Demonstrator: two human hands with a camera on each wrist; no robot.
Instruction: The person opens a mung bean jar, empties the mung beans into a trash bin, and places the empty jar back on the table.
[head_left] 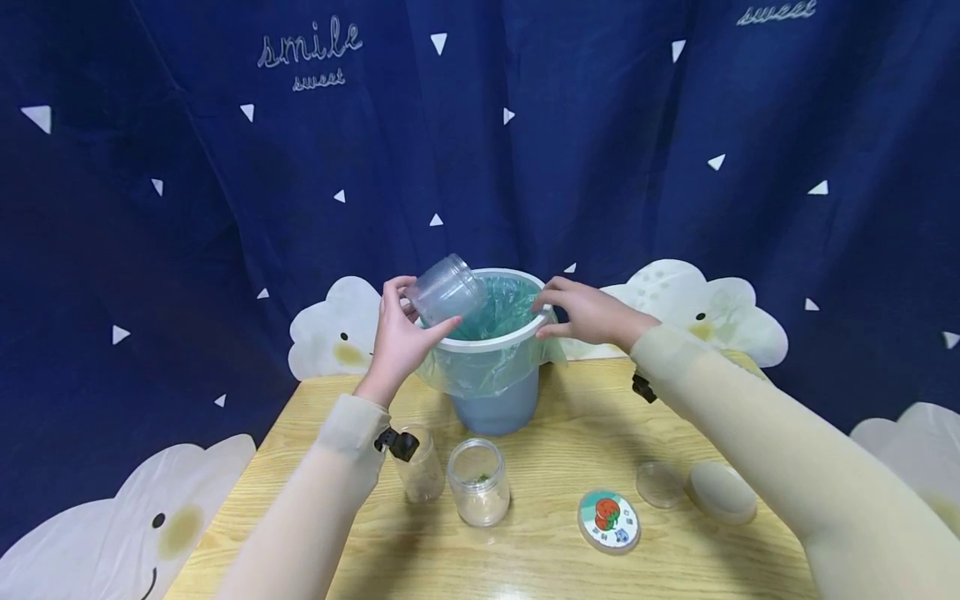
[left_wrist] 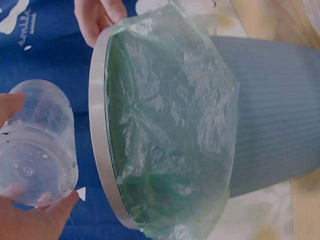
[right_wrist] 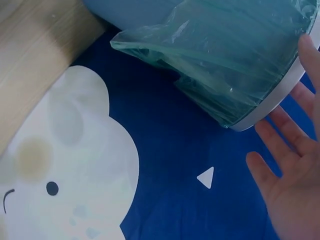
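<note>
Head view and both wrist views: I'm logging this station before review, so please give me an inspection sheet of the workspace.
Surface: wooden table, light grain.
Job's things: clear jar tipped over the bin; green bag liner folded over the white rim.
Clutter: two more jars in front of the bin, one partly hidden by the sleeve; printed lid, clear lid, pale lid.
Grippers: left hand grips the clear jar; right hand rests on the bin rim, fingers straight.
Cables: nothing seen.
Surroundings: navy curtain with white triangles and clouds.
</note>
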